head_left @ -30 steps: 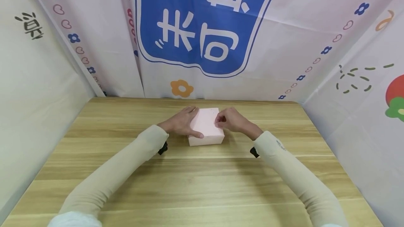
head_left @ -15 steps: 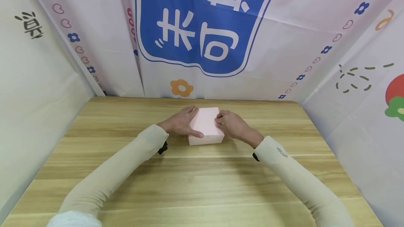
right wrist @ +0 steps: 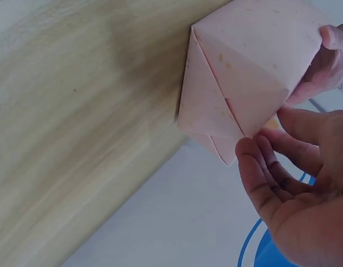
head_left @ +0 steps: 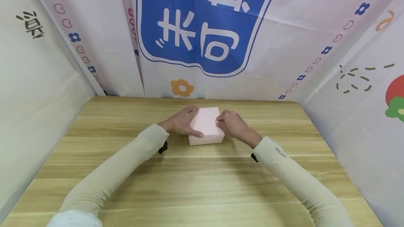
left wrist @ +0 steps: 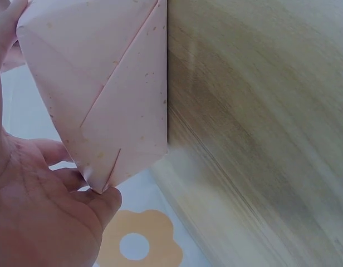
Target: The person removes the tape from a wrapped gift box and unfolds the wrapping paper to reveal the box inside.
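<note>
A small box wrapped in pale pink, gold-flecked paper [head_left: 206, 120] sits toward the back of the wooden table. My left hand [head_left: 180, 122] spans its left side in the head view, thumb along the front top edge and fingers at the back. The left wrist view shows that hand's fingertips [left wrist: 108, 204] curved round a corner of the wrapping. On the opposite side, my right hand [head_left: 233, 123] has its fingers bent at the right top edge. In the right wrist view its fingertips [right wrist: 247, 149] and thumb pinch that edge, where diagonal folds cross the box's side.
The wooden table [head_left: 195, 185] stretches out in front of the box. A white printed cloth [head_left: 268, 62] with a blue sign hangs right behind the table's back edge. White printed panels [head_left: 353, 108] stand along both sides.
The right wrist has dropped a little toward me and turned, with its fingers still at the box's right edge. My left hand and the box have stayed in place.
</note>
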A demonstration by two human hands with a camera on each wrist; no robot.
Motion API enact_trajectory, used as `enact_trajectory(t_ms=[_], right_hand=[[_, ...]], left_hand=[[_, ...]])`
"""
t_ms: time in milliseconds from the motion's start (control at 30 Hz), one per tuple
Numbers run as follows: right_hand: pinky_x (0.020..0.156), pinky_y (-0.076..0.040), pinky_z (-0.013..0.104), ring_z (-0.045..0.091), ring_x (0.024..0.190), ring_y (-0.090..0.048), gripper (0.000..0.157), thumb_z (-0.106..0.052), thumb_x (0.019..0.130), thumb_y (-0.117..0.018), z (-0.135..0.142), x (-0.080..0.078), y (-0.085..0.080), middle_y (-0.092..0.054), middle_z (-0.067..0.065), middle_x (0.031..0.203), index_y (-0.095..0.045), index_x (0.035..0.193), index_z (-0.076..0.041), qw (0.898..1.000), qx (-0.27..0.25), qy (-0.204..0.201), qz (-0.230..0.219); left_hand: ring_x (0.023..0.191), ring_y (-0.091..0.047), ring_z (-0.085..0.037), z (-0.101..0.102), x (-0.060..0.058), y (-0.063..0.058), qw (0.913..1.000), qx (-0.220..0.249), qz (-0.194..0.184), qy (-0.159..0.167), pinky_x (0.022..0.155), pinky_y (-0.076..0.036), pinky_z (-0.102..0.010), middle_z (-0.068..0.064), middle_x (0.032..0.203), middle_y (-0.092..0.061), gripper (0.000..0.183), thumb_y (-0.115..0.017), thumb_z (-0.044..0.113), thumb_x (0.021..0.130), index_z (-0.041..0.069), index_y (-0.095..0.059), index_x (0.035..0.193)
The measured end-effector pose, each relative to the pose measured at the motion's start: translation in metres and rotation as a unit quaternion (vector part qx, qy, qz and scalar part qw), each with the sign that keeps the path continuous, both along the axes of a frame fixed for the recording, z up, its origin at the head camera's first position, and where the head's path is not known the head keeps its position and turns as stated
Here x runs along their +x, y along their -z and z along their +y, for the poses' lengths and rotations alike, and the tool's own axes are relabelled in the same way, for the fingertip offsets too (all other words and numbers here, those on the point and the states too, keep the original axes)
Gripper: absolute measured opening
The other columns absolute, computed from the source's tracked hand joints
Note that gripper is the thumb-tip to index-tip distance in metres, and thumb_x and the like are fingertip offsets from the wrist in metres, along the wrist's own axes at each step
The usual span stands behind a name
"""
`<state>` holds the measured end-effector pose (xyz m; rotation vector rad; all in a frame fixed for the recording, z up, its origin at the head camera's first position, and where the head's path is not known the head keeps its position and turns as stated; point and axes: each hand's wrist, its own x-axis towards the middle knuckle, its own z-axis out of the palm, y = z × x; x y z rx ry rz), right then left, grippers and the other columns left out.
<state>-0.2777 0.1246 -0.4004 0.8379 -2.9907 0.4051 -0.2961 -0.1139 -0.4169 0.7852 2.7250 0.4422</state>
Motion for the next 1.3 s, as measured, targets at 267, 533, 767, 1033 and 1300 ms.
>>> enact_trajectory(t_ms=[267, 533, 767, 1033, 1300], right_hand=[[0.073, -0.055, 0.029, 0.016, 0.080, -0.062, 0.011, -0.009, 0.094, -0.066, 0.004, -0.016, -0.005, -0.070, 0.007, 0.089, -0.073, 0.100, -0.004, 0.998, -0.035, -0.004, -0.042], [0.070, -0.052, 0.028, 0.015, 0.076, -0.059, 0.005, -0.010, 0.092, -0.068, 0.010, -0.030, -0.008, -0.067, 0.004, 0.082, -0.070, 0.091, -0.005, 0.995, -0.048, -0.042, -0.070], [0.069, -0.049, 0.027, 0.014, 0.075, -0.056, 0.004, -0.008, 0.095, -0.064, 0.010, -0.032, -0.001, -0.064, 0.004, 0.081, -0.066, 0.091, -0.007, 0.996, -0.040, -0.054, -0.063], [0.070, -0.049, 0.026, 0.014, 0.078, -0.058, 0.012, -0.012, 0.093, -0.068, 0.019, -0.027, 0.010, -0.068, 0.005, 0.089, -0.075, 0.101, -0.006, 0.993, -0.106, -0.034, -0.045], [0.065, -0.048, 0.023, 0.010, 0.071, -0.056, 0.006, -0.014, 0.092, -0.069, 0.020, -0.031, 0.017, -0.067, 0.000, 0.080, -0.073, 0.089, -0.011, 0.992, -0.122, -0.041, -0.014]], left_hand=[[0.153, -0.006, -0.038, 0.000, 0.000, 0.000, 1.0000, 0.002, -0.005, -0.007, 0.123, -0.015, -0.053, -0.019, 0.165, -0.001, 0.124, -0.068, 0.071, 0.076, 0.004, -0.003, 0.158], [0.153, -0.005, -0.038, 0.001, -0.001, -0.002, 1.0000, 0.002, -0.003, -0.009, 0.124, -0.015, -0.052, -0.019, 0.165, -0.001, 0.124, -0.068, 0.071, 0.076, 0.004, -0.004, 0.158], [0.153, -0.007, -0.039, 0.001, 0.000, 0.000, 1.0000, 0.000, 0.001, -0.006, 0.123, -0.016, -0.052, -0.020, 0.165, -0.002, 0.124, -0.068, 0.072, 0.076, 0.003, -0.006, 0.158], [0.152, -0.008, -0.039, 0.002, 0.000, 0.001, 1.0000, -0.001, 0.003, -0.001, 0.123, -0.016, -0.052, -0.020, 0.165, -0.002, 0.125, -0.066, 0.074, 0.075, 0.003, -0.005, 0.157], [0.153, -0.006, -0.038, 0.001, 0.002, 0.000, 0.9999, 0.010, -0.003, -0.003, 0.124, -0.015, -0.052, -0.019, 0.165, -0.001, 0.125, -0.067, 0.073, 0.075, 0.003, -0.005, 0.158]])
